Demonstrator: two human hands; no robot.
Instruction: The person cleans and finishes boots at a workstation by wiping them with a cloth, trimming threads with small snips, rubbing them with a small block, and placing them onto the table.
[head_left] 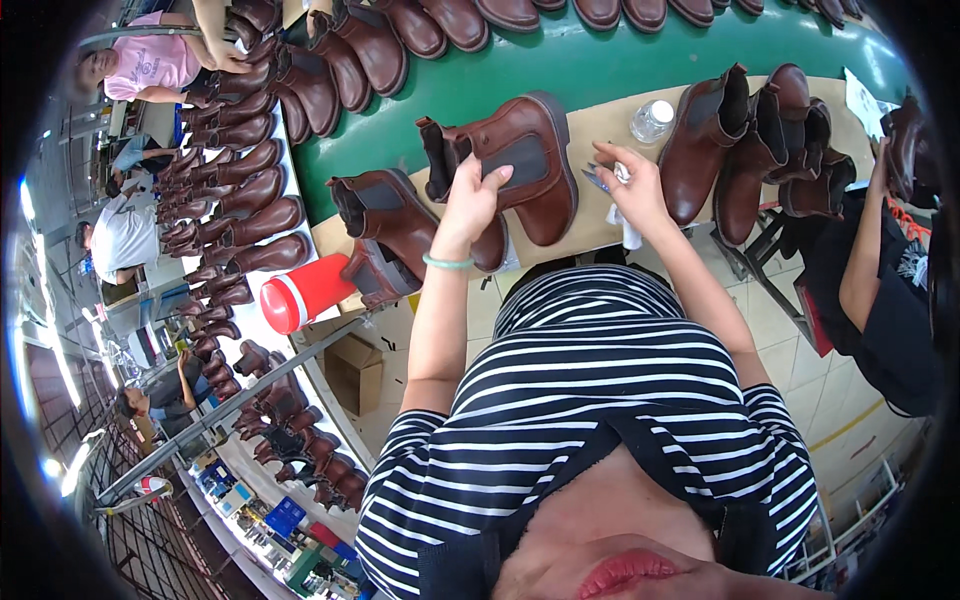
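Brown leather forms the boot (pixel 525 160) that is gripped at its shaft by the left hand (pixel 472 195); it lies on its side on a tan board (pixel 600 130) laid over a green conveyor belt (pixel 600 60). A small tool and a white cloth (pixel 625 215) are pinched in the closed right hand (pixel 632 185), just beside the boot's sole. Two more boots (pixel 385 225) lie to the left, and about four stand at the right (pixel 760 145). One clear bottle (pixel 652 120) stands behind the right hand and one red cup (pixel 305 292) lies at the left. Racks of boots (pixel 225 190) fill the factory hall. Both forearms are raised, elbows bent.
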